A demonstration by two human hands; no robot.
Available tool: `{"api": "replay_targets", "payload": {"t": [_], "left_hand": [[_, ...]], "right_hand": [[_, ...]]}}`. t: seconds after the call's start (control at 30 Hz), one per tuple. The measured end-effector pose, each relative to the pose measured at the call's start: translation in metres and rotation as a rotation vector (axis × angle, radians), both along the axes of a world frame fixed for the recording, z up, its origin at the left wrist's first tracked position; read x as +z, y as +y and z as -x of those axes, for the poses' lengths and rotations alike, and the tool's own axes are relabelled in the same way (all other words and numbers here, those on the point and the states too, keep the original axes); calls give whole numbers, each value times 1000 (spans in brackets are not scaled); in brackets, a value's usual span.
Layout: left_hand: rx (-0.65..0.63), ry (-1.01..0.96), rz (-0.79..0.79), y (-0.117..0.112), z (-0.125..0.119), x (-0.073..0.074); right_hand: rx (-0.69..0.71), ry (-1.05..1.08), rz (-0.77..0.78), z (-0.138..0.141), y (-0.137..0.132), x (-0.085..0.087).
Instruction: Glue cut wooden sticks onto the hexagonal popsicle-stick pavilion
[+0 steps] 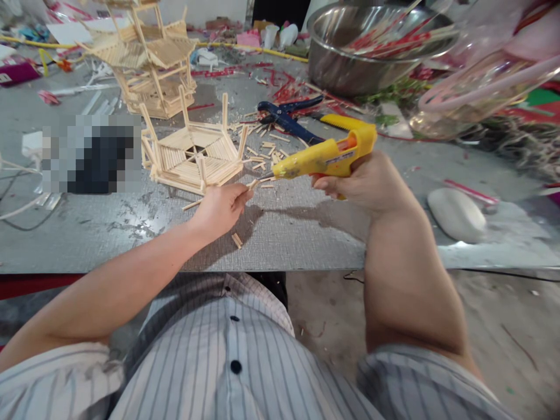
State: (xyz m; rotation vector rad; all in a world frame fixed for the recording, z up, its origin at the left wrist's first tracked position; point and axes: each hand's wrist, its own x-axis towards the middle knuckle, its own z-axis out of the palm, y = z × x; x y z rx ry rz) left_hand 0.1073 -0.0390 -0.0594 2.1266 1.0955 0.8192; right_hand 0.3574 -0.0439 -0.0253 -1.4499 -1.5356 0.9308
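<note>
Over the grey textured desk (306, 248), the right grip (371, 184) wraps firmly round a yellow plastic glue gun (326, 158); the left grip (222, 209) pinches a small pale wooden stick (253, 184).

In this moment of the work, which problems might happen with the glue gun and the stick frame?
The nozzle of the yellow glue gun points toward the left grip; if hot, it could cause a burn. The hexagonal stick frame stands just beyond that grip, so a nudge might shift it.
</note>
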Motion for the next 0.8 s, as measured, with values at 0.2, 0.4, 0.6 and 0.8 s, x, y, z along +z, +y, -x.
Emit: {"api": "replay_targets", "payload": {"t": [0.2,0.4,0.6,0.8], "left_hand": [[8,-6,10,1,0,-2],[7,-4,1,1,1,-1],[42,14,16,0,0,0],[69,18,25,-1,-1,3]], "right_hand": [[-57,1,30,0,0,0],[-66,15,39,1,0,1],[-85,37,21,6,-1,4],[-58,69,-126,10,-2,0]]}}
